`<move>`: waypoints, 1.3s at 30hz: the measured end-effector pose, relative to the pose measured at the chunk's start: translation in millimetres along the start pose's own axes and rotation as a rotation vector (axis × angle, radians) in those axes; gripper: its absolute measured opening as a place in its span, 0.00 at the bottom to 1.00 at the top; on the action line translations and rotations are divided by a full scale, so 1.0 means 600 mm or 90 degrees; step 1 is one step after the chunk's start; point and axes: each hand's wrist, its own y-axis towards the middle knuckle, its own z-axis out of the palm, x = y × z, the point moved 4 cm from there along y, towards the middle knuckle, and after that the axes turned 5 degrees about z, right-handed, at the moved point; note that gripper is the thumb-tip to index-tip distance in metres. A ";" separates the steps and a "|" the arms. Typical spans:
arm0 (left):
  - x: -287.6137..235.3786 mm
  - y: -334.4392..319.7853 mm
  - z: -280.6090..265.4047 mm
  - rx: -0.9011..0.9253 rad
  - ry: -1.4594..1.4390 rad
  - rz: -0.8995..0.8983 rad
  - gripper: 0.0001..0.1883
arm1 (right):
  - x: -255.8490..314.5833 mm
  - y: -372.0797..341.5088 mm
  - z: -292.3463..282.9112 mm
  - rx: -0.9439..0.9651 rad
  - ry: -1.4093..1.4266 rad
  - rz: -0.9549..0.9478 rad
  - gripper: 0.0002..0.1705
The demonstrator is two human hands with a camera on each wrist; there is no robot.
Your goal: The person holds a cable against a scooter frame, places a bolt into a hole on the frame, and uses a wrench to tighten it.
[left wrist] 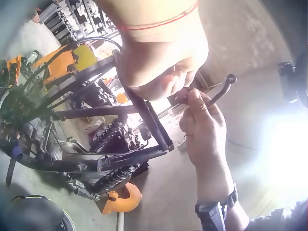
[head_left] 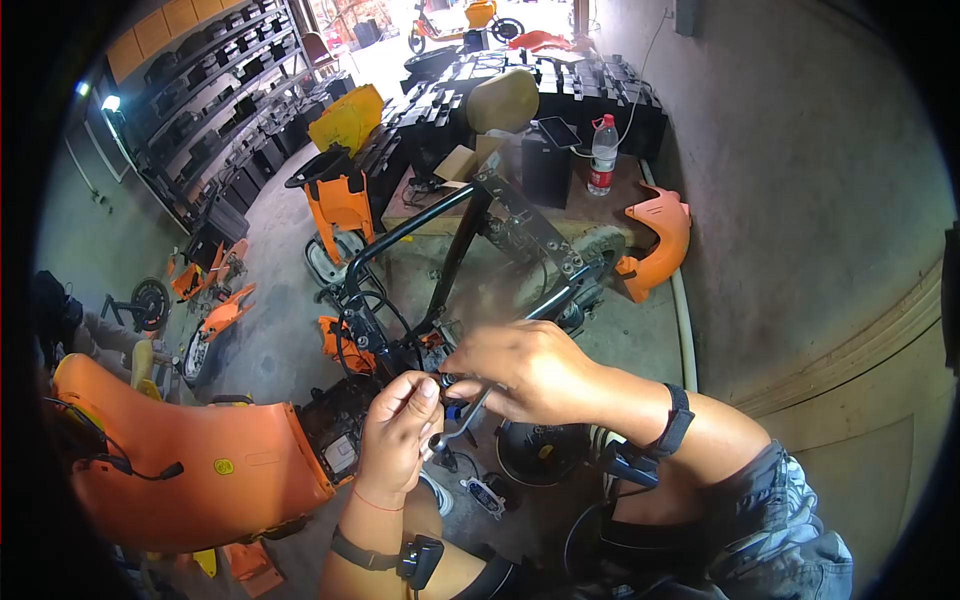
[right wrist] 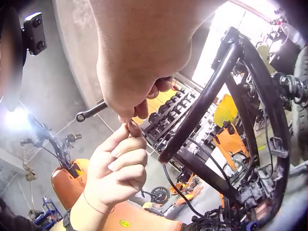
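Observation:
Over the black scooter frame (head_left: pixel 458 235), both hands come together fingertip to fingertip. My right hand (head_left: pixel 535 365) keeps a ring-ended wrench (head_left: pixel 468 418) in its grip, the ring end sticking out below the palm; in the right wrist view the wrench (right wrist: pixel 91 111) juts out left of the hand. My left hand (head_left: pixel 395 435) has its thumb and forefinger pinched on a small dark part (head_left: pixel 447 379), with the right fingertips at its other side. Fingers hide most of this part, and I cannot tell its kind. In the left wrist view the right hand (left wrist: pixel 204 122) is below the left.
An orange scooter body (head_left: pixel 200 465) lies at left. Ahead, a low platform (head_left: pixel 410 212) bears black boxes, a phone (head_left: pixel 559 132) and a bottle (head_left: pixel 603 155). An orange fender (head_left: pixel 662 240) leans near the right wall. Shelves (head_left: pixel 215 90) line the far left.

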 end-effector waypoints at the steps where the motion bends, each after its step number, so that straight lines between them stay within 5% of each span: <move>1: 0.000 0.000 0.001 0.000 0.000 0.000 0.13 | 0.000 0.000 0.001 0.000 0.000 0.000 0.13; 19: 0.003 0.004 -0.007 -0.055 -0.013 -0.051 0.21 | 0.006 0.003 -0.019 -0.048 -0.137 -0.046 0.13; 29: -0.003 0.002 -0.010 -0.024 0.011 -0.030 0.15 | -0.039 0.004 -0.067 -0.140 -0.177 -0.008 0.12; 39: 0.002 0.008 0.005 0.018 0.037 -0.034 0.15 | -0.014 -0.007 -0.041 -0.051 -0.164 -0.041 0.15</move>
